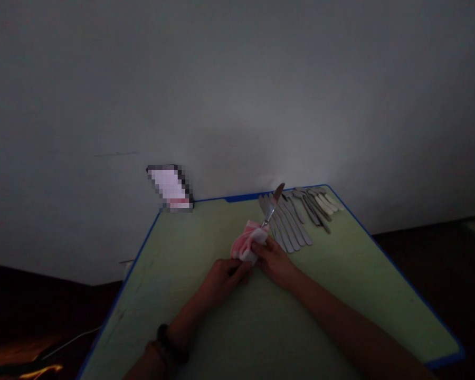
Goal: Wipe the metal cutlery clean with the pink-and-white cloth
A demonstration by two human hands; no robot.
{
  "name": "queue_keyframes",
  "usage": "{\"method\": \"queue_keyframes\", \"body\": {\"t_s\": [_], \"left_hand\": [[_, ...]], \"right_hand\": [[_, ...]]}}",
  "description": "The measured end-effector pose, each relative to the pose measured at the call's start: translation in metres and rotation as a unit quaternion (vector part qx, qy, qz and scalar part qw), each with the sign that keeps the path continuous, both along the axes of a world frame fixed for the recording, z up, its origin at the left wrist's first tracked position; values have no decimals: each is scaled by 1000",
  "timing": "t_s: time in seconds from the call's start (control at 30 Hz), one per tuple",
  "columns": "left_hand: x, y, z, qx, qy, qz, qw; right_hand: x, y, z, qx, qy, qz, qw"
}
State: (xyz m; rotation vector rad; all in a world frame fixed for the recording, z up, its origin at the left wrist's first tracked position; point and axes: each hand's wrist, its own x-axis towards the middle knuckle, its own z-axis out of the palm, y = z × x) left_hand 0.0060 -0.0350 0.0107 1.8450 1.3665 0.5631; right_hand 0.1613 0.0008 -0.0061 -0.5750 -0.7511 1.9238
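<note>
A table knife [273,203] sticks up and away from a pink and white cloth [247,244] bunched around its handle end. My right hand [275,259] is closed on the cloth from the right side. My left hand [224,277] is closed near the cloth's lower left edge, fingers curled toward it. Both hands rest over the pale green table top [190,248]. Whether the left fingers grip the knife's handle or only the cloth is hidden.
A row of several knives [288,224] lies just beyond the hands. More cutlery, spoons and pale-handled pieces [320,205], lies at the far right corner. The table has a blue edge [142,240]. A blurred-out object [170,187] leans on the wall behind.
</note>
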Motion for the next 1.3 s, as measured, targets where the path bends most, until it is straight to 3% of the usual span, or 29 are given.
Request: {"method": "queue_keyframes", "body": {"t_s": [0.4, 0.67, 0.77, 0.93, 1.07, 1.2, 1.3], "left_hand": [[2, -1, 2, 9, 2, 11, 1000], [-4, -1, 2, -18, -12, -31, 999], [-7, -2, 6, -43, -12, -74, 996], [-9, -5, 11, -70, -17, -126, 989], [-4, -5, 11, -48, -9, -85, 995], [-1, -4, 11, -8, 5, 11, 1000], [1, -3, 8, 0, 26, 28, 999]], "right_hand": [[0, 2, -1, -1, -1, -8, 1000], [-4, 0, -6, 2, -19, -26, 999], [1, 6, -4, -2, -50, -62, 997], [23, 28, 1, 10, -42, -189, 981], [27, 30, 2, 28, -52, -208, 976], [14, 14, 1, 64, -92, -198, 974], [2, 0, -1, 94, -149, -190, 966]]}}
